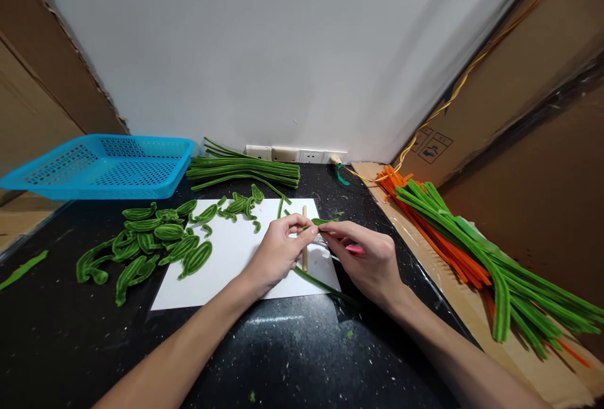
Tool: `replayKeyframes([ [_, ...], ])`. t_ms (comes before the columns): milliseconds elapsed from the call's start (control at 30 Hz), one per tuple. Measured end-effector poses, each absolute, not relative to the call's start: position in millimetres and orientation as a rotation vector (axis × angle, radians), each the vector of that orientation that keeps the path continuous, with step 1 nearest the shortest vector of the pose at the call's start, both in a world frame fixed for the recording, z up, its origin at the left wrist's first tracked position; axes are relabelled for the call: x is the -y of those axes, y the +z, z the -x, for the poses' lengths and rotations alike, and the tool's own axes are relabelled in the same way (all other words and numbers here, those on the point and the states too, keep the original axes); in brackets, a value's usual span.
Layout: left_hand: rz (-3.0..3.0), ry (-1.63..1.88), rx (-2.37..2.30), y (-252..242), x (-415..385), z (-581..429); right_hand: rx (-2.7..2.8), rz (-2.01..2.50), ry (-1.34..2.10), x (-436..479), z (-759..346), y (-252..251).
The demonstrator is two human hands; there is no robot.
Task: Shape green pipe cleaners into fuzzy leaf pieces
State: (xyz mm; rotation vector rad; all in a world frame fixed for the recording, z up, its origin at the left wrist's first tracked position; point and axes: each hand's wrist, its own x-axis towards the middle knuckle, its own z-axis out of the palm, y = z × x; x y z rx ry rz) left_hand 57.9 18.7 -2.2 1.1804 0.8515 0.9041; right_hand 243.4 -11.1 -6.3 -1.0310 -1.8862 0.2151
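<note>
Over the right part of a white sheet, my left hand pinches one end of a small green fuzzy piece. My right hand closes its fingertips on the same piece from the right. Something pink shows under my right hand's fingers, mostly hidden. A thin wooden stick lies upright in view on the sheet, partly behind my left fingertips. One long green strip runs from beneath my left hand toward the lower right. Several green leaf shapes lie left of my hands.
A blue basket stands at the back left. Long green stems lie by the wall sockets. At the right, orange strips and green strips rest on cardboard. A yellow wire hangs along the boxes.
</note>
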Motion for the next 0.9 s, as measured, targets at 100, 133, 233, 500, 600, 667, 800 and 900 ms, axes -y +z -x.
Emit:
replayKeyframes([
  [100,-1.140,0.885,-0.805,-0.2,-17.6,-58.0,1.888,1.022,0.203,10.8,-243.8,-5.2],
  [133,-1.122,0.876,-0.784,0.6,-17.2,-58.0,1.892,1.012,0.201,10.6,-244.0,-4.3],
  [233,-1.068,0.843,-0.742,2.8,-16.1,-57.9,1.916,0.964,0.204,9.7,-244.3,-1.0],
  [500,-1.044,0.830,-0.743,5.4,-17.1,-56.7,1.935,0.922,0.157,7.0,-245.1,-0.3],
  [600,-1.049,0.830,-0.738,4.6,-17.3,-56.4,1.937,0.933,0.152,6.0,-245.0,-0.8],
  [667,-1.059,0.835,-0.734,3.7,-17.3,-56.5,1.940,0.941,0.149,5.5,-245.2,-0.6],
  [800,-1.144,0.890,-0.738,1.3,-17.2,-57.0,1.952,0.955,0.158,5.1,-245.9,-0.2],
  [900,-1.209,0.923,-0.732,-1.3,-17.7,-57.2,1.944,0.981,0.195,6.2,-245.6,0.6],
])
